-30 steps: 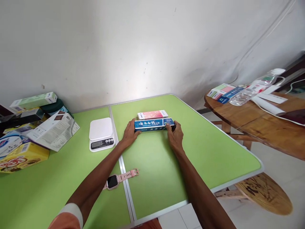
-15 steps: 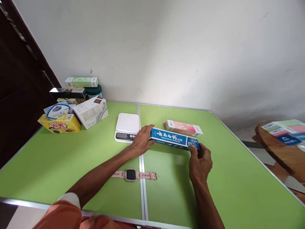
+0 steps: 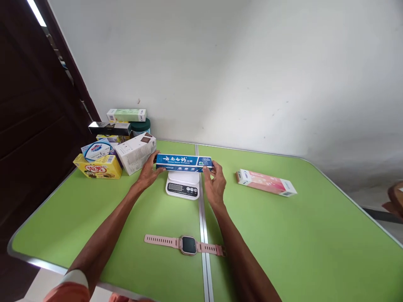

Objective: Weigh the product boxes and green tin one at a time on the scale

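Observation:
A long blue toothpaste box (image 3: 184, 162) is held level between my two hands, over the white kitchen scale (image 3: 182, 188). My left hand (image 3: 148, 171) grips its left end, and my right hand (image 3: 215, 183) grips its right end with the thumb on the front. The box covers much of the scale's weighing plate; whether it touches the plate I cannot tell. The scale's display and buttons show below the box. Nearer to me, a pink smartwatch (image 3: 189, 245) lies flat with its strap spread out, its right end partly behind my right forearm.
A pink and white box (image 3: 266, 182) lies right of the scale. At the back left stand a yellow snack box (image 3: 99, 167), a white carton (image 3: 137, 153), a black box (image 3: 110, 128), a green box (image 3: 126, 114) and a dark-lidded tub (image 3: 140, 126). Metal trim edges the green table (image 3: 283, 243).
Both hands have carried the toothpaste box leftward, from the table's right half to above the scale. The view has turned left, and the side table at right is mostly out of sight.

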`<state>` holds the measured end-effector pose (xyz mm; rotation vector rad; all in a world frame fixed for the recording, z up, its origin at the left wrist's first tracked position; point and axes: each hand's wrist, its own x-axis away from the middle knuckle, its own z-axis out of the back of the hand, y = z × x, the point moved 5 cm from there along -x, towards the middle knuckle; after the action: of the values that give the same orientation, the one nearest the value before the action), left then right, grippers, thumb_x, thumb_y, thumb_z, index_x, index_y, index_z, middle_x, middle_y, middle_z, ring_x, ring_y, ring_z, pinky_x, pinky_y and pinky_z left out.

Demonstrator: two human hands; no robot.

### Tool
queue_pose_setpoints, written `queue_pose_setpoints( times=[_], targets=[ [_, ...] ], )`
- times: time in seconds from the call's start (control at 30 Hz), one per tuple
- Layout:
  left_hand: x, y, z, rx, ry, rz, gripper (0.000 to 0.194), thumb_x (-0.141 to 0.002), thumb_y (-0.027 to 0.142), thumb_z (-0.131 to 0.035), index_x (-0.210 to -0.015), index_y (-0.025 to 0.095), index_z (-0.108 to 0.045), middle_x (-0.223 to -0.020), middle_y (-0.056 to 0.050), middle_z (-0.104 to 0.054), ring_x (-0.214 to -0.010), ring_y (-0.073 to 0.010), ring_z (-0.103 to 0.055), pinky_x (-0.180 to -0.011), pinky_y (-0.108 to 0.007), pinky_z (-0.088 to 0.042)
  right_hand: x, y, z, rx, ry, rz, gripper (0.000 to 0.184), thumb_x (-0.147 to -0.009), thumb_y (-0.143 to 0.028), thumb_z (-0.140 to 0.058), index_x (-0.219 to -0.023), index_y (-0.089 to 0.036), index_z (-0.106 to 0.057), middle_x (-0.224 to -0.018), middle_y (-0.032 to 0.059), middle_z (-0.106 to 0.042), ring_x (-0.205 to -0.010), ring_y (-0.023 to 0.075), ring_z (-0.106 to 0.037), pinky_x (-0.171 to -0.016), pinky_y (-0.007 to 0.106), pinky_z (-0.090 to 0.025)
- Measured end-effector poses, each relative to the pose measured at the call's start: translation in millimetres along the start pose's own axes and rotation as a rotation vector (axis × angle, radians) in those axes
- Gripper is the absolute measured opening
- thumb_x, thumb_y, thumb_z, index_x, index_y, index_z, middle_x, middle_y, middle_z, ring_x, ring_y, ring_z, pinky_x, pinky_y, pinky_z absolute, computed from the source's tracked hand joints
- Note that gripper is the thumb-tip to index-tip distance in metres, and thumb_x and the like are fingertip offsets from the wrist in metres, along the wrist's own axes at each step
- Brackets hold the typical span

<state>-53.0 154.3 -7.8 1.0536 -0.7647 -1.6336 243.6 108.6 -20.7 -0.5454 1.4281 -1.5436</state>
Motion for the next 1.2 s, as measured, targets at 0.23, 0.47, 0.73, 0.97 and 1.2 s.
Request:
queue_pose_setpoints(
  times=[0.23, 0.47, 0.73, 0.97, 1.2],
  targets=[
    [3, -16, -24.2, 0.104, -0.025, -0.024, 0.103, -0.086, 0.074, -0.082, -0.166, 0.021, -0.046, -0.166, -0.022, -0.056, -0.152, -0.0418, -0.059, -0.132, -0.064, -0.043, 1, 15, 9, 0.053, 0.028, 0.084, 0.082, -0.097, -0.079, -0.054, -0.148, -0.016, -0.065, -0.147, 0.0234, -0.071, -0.125, 0.0370, -0.070, -0.102, 0.056, -0.060],
    [14, -14, -32.2, 0.221, 0.122, -0.005, 0.106, -0.092, 0.085, -0.068, -0.172, 0.025, -0.034, -0.178, -0.024, -0.041, -0.167, -0.0403, -0.042, -0.137, -0.063, -0.035, 5, 28, 7, -0.137, 0.066, -0.023, 0.082, -0.103, -0.084, -0.038, -0.140, -0.018, -0.069, -0.140, 0.0180, -0.071, -0.130, 0.0335, -0.067, -0.112, 0.057, -0.056],
    [15, -34, -23.8, 0.345, 0.221, 0.124, 0.095, -0.098, 0.090, -0.050, -0.167, 0.024, -0.044, -0.169, -0.021, -0.055, -0.159, -0.0362, -0.053, -0.133, -0.059, -0.043, 3, 32, 8, -0.199, 0.082, -0.072, 0.088, -0.097, -0.091, -0.040, -0.136, -0.019, -0.072, -0.140, 0.0188, -0.071, -0.132, 0.0348, -0.068, -0.115, 0.060, -0.056],
    [19, -22, -23.4, 0.263, 0.155, 0.115, 0.102, -0.096, 0.096, -0.044, -0.169, 0.025, -0.042, -0.168, -0.020, -0.056, -0.160, -0.0362, -0.052, -0.132, -0.057, -0.044, 5, 28, 6, -0.202, 0.050, -0.067, 0.088, -0.098, -0.088, -0.040, -0.140, -0.018, -0.073, -0.143, 0.0198, -0.072, -0.135, 0.0348, -0.067, -0.116, 0.058, -0.056],
    [21, -17, -21.3, 0.218, 0.152, 0.112, 0.103, -0.096, 0.096, -0.041, -0.168, 0.024, -0.043, -0.165, -0.020, -0.058, -0.158, -0.0369, -0.053, -0.131, -0.057, -0.045, 7, 23, 7, -0.202, 0.046, -0.055, 0.087, -0.098, -0.088, -0.042, -0.134, -0.016, -0.075, -0.136, 0.0187, -0.076, -0.127, 0.0322, -0.070, -0.113, 0.055, -0.057]
  ],
)
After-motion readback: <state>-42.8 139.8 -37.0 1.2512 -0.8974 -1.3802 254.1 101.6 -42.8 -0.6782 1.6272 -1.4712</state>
